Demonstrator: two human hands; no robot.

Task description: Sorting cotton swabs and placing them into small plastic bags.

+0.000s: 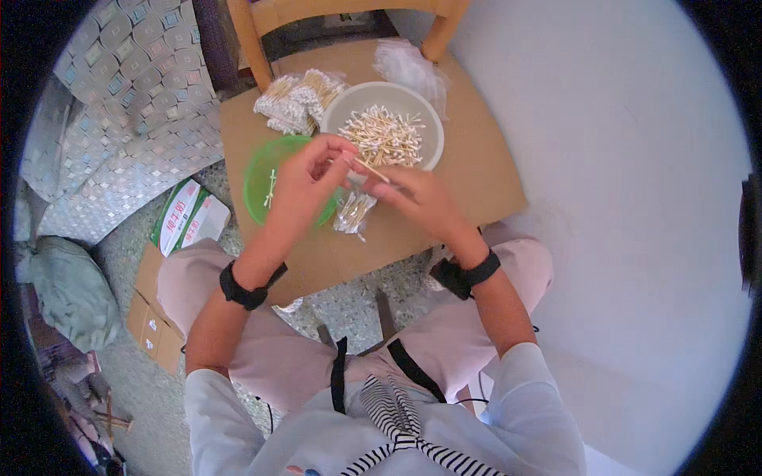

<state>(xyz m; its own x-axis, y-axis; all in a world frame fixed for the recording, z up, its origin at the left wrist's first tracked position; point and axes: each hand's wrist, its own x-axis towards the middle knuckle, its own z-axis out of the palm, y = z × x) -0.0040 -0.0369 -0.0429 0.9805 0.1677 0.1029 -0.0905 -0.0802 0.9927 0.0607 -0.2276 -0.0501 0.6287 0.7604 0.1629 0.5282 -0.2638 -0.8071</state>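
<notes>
A cotton swab (370,169) spans the gap between my two hands. Its upper left end is at the pinched fingers of my left hand (311,176), and its lower right end meets the closed fingers of my right hand (417,198). Under my left hand stands a green bowl (255,176), partly covered, with a few swabs (271,189) inside. Beyond my right hand is a white bowl (434,131) heaped with loose cotton swabs (385,136). Just below the gap between my hands lies a small clear bag of swabs (355,214).
Bagged cotton swabs (298,101) are piled behind the bowls, beside clear plastic bags (411,71). All rest on a cardboard sheet (480,170) over a wooden chair (349,9). A white wall (619,198) stands at right. Cartons (190,216) sit on the floor at left.
</notes>
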